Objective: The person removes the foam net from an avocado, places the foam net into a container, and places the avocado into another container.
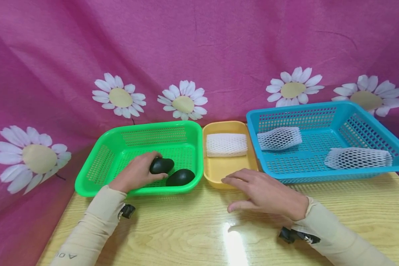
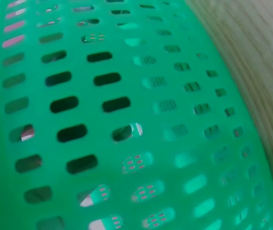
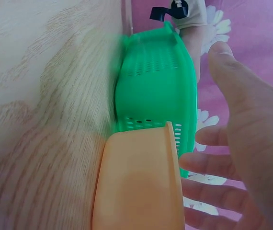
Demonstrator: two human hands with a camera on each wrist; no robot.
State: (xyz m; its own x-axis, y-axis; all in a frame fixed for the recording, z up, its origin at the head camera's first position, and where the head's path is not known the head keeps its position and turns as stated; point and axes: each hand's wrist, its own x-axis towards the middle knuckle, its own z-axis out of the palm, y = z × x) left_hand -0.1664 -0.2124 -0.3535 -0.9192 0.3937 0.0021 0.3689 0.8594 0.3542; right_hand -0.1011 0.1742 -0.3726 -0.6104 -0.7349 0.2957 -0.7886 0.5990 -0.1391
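Observation:
In the head view, my left hand (image 1: 137, 172) reaches into the green basket (image 1: 103, 162) and grips a black, glossy, egg-shaped fruit (image 1: 161, 165) that looks like an avocado. A second avocado (image 1: 181, 177) lies beside it at the basket's front right corner. The left wrist view shows only the perforated basket wall (image 2: 141, 103), with the hand hidden. My right hand (image 1: 262, 192) hovers at the front rim of the yellow tray (image 1: 219, 173), fingers spread and holding nothing. A white foam net sleeve (image 1: 227, 145) lies across that tray.
Right of the tray stands a blue basket (image 1: 319, 177). Inside it are two foam net sleeves, one at the left (image 1: 280, 139) and another at the front right (image 1: 358, 158), with something dark showing through their mesh. A pink flowered cloth (image 1: 219, 55) hangs behind the wooden table (image 1: 186, 229).

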